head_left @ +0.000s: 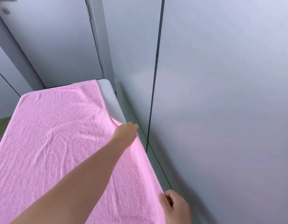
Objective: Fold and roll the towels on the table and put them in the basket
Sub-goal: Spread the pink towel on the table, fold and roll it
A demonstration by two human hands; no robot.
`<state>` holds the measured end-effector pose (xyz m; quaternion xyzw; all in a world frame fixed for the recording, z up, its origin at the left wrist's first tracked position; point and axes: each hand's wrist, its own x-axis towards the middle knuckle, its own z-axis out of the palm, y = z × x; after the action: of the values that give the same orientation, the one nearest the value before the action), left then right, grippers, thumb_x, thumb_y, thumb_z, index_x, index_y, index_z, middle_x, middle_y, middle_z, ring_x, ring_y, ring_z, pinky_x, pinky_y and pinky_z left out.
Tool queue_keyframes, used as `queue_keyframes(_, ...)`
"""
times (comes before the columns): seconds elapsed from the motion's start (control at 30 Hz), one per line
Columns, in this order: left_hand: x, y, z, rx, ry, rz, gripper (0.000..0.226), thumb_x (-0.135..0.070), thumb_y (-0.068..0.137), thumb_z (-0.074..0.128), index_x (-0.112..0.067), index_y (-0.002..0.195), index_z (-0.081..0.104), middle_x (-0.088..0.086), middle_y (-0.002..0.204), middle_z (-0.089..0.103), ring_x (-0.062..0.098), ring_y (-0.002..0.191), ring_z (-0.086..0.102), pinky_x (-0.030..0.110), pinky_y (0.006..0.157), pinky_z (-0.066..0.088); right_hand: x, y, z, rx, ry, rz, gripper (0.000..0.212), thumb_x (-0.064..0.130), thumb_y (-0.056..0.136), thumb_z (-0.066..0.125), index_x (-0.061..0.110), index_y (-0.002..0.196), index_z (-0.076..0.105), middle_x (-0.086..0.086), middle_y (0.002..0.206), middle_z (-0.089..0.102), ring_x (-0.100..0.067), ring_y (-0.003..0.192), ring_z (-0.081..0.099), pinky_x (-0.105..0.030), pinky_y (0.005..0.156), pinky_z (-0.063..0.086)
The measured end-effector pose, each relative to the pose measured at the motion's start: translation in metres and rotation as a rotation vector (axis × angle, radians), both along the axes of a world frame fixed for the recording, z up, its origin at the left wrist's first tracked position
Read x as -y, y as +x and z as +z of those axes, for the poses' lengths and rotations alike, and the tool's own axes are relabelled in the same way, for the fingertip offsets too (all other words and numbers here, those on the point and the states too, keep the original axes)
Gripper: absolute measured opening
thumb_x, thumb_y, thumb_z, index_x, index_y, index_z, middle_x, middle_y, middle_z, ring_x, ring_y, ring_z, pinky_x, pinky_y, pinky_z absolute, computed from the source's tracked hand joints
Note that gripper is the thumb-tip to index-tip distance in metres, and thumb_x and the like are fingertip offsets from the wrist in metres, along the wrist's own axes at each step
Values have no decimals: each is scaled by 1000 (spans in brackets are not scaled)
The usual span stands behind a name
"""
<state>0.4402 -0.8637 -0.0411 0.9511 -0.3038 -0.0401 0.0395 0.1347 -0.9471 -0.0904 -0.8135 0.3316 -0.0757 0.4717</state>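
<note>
At the bottom right of the frame the right hand (pixel 174 206) is curled, thumb and fingers pinching the near right edge of the pink towel (pixel 59 143); the cloth's hem runs straight into that pinch. From the lower left corner a bare forearm crosses the towel diagonally towards the middle of the frame; at its end the left hand (pixel 126 132) grips the same right-hand edge farther up, fingers bent over the hem, and a small flap of cloth stands raised just beyond the knuckles.

The towel is a soft terry cloth, plain pink, spread flat over the white table (pixel 111 97) and covering nearly all of it; shallow creases fan out across its middle, most of them running from the left hand towards the lower left. Its left side runs to the table's left edge, and its far edge lies close to the table's far edge; a bare white strip of tabletop shows along the upper right, beyond the left hand.

To the right, only a narrow gap separates the table from the pale grey wall (pixel 220 94), which carries a thin dark vertical seam; behind the table's far end stands a grey door (pixel 51 38); a green patch (pixel 1 125) shows at the left edge of the frame.
</note>
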Motion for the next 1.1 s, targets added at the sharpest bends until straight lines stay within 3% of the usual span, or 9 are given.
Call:
queue_keyframes(0.13,16,4,-14,-151,-183,88,32,-14,96,41,-27,117,61,3,111,65,27,99,60,37,80,51,4,2,-8,29,-135,-145,25,15,80,76,30,68,61,14,50,51,-3,56,51,-12,56,39)
queue_keyframes(0.23,12,1,-25,-342,-101,-31,59,-15,97,40,-44,148,33,6,129,59,30,114,60,45,89,53,10,0,-19,67,-272,-127,45,2,75,74,41,96,64,15,78,65,-2,70,60,-9,68,41)
queue_keyframes(0.3,5,-9,-30,-397,39,-83,71,-9,98,39,-43,156,16,11,145,48,33,126,55,49,96,51,10,-3,-31,-3,-371,-39,54,4,72,74,32,117,64,2,111,66,-18,97,64,-27,85,51)
queue_keyframes(0.4,-15,-32,-29,-282,57,-137,68,-17,101,40,-37,159,10,4,164,23,23,153,18,52,119,28,2,-7,-39,-71,-536,121,56,35,70,58,23,125,59,-9,130,61,-26,114,51,-43,83,56)
queue_keyframes(0.6,-94,-106,-38,-223,-343,48,55,-33,106,33,-43,157,14,-16,165,16,8,153,3,39,126,7,-55,7,-31,49,-668,612,67,48,76,54,23,138,52,-5,151,45,-24,137,41,-36,103,44)
queue_keyframes(0.77,-237,-188,-75,-126,-274,343,55,-42,105,29,-45,157,12,-21,165,6,6,153,-6,38,125,1,-101,23,-38,145,-728,940,71,51,77,56,24,142,49,-2,157,35,-24,140,41,-37,110,31)
queue_keyframes(0.83,-303,-218,-88,-103,-201,475,56,-48,101,25,-48,156,13,-24,163,2,9,154,-2,35,124,-3,-93,26,-47,112,-750,961,72,52,76,54,21,141,49,0,159,28,-22,146,29,-36,113,20)
queue_keyframes(0.93,-385,-259,-94,-95,-121,621,56,-59,99,25,-50,154,23,-24,163,10,10,154,9,32,122,2,-65,30,-60,24,-781,915,67,60,94,34,13,138,52,-9,152,43,-15,152,6,-38,116,13)
queue_keyframes(1.1,-424,-276,-94,-82,-97,679,58,-61,98,28,-42,153,34,-17,162,25,8,152,12,30,121,6,-54,48,-50,-82,-767,844,83,69,96,16,10,142,52,-8,156,32,-26,146,27,-40,117,13)
